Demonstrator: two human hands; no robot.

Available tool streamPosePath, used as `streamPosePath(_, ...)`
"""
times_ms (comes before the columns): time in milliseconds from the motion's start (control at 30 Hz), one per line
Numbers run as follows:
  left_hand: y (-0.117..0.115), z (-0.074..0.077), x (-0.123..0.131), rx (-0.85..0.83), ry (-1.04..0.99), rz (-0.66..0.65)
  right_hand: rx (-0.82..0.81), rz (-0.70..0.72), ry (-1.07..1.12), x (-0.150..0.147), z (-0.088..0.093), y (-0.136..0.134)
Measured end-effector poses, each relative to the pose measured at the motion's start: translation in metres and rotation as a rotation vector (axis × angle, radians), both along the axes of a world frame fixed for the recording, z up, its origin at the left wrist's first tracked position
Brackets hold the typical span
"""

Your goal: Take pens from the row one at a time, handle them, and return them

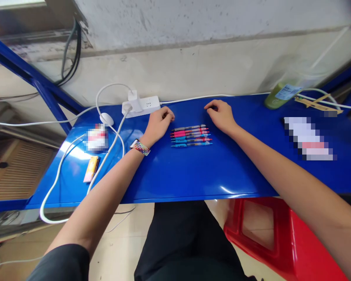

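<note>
Several click pens lie side by side in a neat stack of rows on the blue table (175,175): a grey pen (190,128) farthest back, pink pens (183,133) after it, and a light blue pen (190,144) nearest me. My left hand (160,121), with a colourful banded watch (140,147) on its wrist, rests just left of the pens. Its fingers are loosely curled, with nothing visible in them. To the right of the pens lies my right hand (222,116), fingers bent and apart from the thumb, holding nothing. Neither hand appears to touch a pen.
A white power strip (149,104) with plugs and cables stands by the wall. On the left are a white charger (107,119) and a small yellow box (91,169). A green drink cup (279,95) and a blurred phone-like object (307,138) are right. A red stool (280,234) stands below.
</note>
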State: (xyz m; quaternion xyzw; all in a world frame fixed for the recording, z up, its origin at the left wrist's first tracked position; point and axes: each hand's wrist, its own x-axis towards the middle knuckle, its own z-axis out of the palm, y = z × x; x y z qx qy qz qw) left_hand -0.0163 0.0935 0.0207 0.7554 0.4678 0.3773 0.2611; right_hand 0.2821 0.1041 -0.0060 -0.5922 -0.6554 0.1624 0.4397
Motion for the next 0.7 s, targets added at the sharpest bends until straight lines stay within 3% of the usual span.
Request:
streamPosePath(100,0.004,0.005,-0.015,0.129,0.336,0.041,0.031,-0.009,-0.167,0.008,-0.005,0.015)
streamPosePath(233,0.003,0.006,-0.023,0.145,0.555,0.118,0.076,0.046,-0.302,0.008,-0.008,0.007)
streamPosePath(467,-0.002,0.004,-0.020,0.070,0.604,0.239,0.049,0.245,-0.307,0.026,-0.004,-0.009)
streamPosePath(700,-0.004,0.004,-0.020,0.074,0.672,0.242,0.083,0.222,-0.327,0.024,-0.006,-0.010)
